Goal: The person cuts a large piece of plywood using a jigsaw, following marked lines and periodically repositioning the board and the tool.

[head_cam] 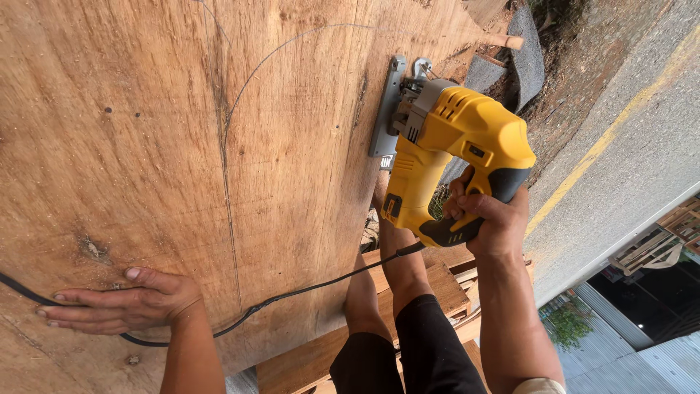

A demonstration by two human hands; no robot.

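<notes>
One plywood sheet [182, 146], one yellow jigsaw [452, 153], one black cord [292, 295] — and two hands [124, 303].

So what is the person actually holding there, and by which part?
The right hand grips a yellow jigsaw by its black-and-yellow handle. The left hand holds nothing; it lies flat on the wooden board.

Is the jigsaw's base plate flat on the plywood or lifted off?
Flat. The jigsaw sits with its grey base plate flush against the plywood sheet near its edge; the right hand grips the handle.
</notes>
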